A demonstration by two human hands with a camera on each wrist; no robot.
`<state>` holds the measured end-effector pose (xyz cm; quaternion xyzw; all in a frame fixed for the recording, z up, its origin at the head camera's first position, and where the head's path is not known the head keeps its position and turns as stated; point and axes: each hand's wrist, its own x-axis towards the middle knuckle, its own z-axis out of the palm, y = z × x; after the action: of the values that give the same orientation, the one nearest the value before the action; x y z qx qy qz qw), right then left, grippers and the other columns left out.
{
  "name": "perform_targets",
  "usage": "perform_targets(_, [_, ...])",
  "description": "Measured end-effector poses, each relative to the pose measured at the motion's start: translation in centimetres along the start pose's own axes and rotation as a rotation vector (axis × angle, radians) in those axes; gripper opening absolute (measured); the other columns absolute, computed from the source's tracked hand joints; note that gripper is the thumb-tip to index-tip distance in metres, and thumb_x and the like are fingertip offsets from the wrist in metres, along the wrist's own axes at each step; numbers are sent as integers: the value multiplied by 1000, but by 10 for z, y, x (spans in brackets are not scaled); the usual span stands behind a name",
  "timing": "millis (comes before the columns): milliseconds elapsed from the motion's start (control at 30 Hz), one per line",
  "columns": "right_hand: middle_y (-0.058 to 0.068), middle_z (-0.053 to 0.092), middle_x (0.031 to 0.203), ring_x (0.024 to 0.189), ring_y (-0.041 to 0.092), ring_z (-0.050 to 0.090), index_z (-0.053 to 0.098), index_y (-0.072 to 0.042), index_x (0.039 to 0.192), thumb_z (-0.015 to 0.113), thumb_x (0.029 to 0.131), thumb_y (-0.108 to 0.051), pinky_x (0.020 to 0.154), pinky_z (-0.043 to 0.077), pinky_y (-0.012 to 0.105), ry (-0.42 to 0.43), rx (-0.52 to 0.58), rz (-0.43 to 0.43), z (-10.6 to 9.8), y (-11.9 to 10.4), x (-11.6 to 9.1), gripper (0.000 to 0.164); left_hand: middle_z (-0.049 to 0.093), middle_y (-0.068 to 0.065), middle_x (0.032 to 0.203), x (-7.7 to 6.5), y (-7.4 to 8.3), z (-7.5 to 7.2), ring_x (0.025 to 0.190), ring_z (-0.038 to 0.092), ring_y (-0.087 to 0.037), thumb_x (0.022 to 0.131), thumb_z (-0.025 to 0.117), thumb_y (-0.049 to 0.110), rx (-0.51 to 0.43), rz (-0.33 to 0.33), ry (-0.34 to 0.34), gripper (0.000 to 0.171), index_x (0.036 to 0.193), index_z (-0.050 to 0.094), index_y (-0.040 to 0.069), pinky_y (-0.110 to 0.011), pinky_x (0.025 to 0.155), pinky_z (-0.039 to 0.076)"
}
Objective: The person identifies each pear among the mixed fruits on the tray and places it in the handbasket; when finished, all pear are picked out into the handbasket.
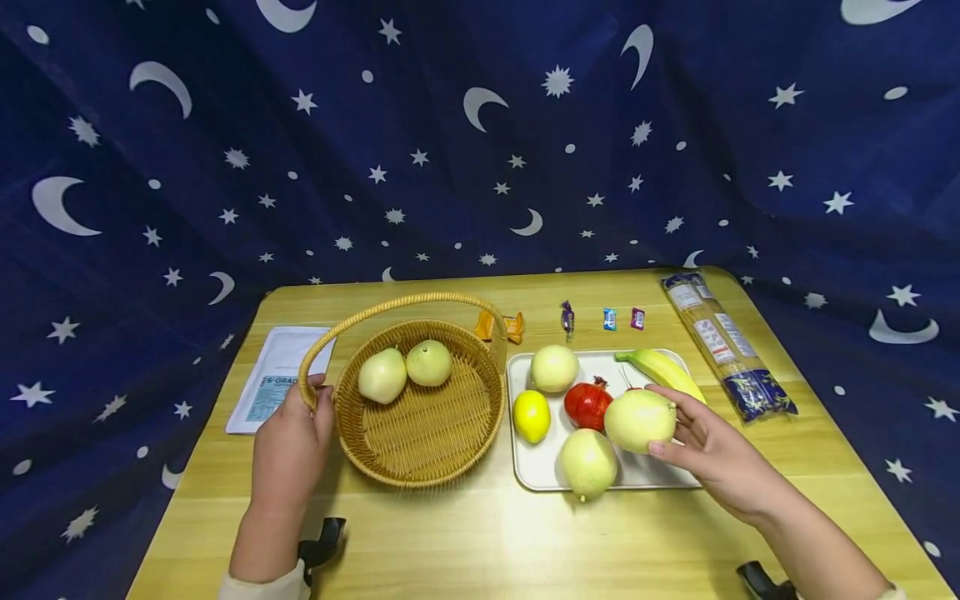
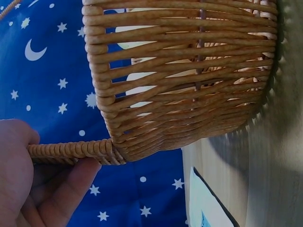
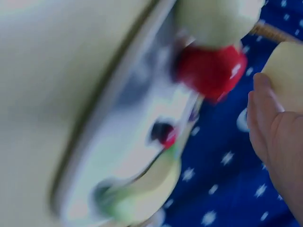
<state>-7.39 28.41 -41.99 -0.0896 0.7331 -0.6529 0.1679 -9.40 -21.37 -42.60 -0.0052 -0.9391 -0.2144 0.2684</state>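
Observation:
A round wicker basket (image 1: 442,433) stands on the table with two pale pears (image 1: 382,375) inside. My left hand (image 1: 291,446) grips its arched handle (image 1: 397,305) low on the left side, thumb and fingers around the woven rod (image 2: 71,150). In my right hand (image 1: 727,467) is another pale pear (image 1: 640,421), pinched between thumb and fingers over the white tray (image 1: 540,477). On that tray lie two more pears (image 1: 588,464), a yellow lemon (image 1: 532,416), a red pomegranate (image 1: 588,406) and a banana (image 1: 663,372). The held pear partly hides a small red fruit (image 3: 167,136).
Behind the basket are orange-wrapped snacks (image 1: 513,327). Small wrapped candies (image 1: 567,318) lie behind the tray. A long pack of noodles (image 1: 723,342) lies at the right, and a white pouch (image 1: 273,379) at the left. A starry dark blue cloth (image 1: 450,208) hangs behind the table.

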Motion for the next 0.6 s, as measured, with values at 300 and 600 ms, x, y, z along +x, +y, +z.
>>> perform_targets(300, [23, 29, 146, 120, 27, 50, 22, -14, 152, 55, 95, 3, 94, 47, 33, -273, 171, -108, 55, -38, 42, 68, 68, -16, 76, -1, -2, -1, 47, 54, -27, 98, 57, 21, 1, -21, -10, 27, 116, 59, 1, -48, 45, 40])
perform_targets(600, [20, 49, 134, 115, 33, 56, 30, -10, 147, 67, 91, -7, 90, 48, 37, -369, 139, -63, 110, -58, 81, 67, 64, -19, 70, -1, -1, 0, 52, 58, -37, 99, 55, 24, 8, -26, -19, 28, 117, 59, 3, -52, 46, 40])
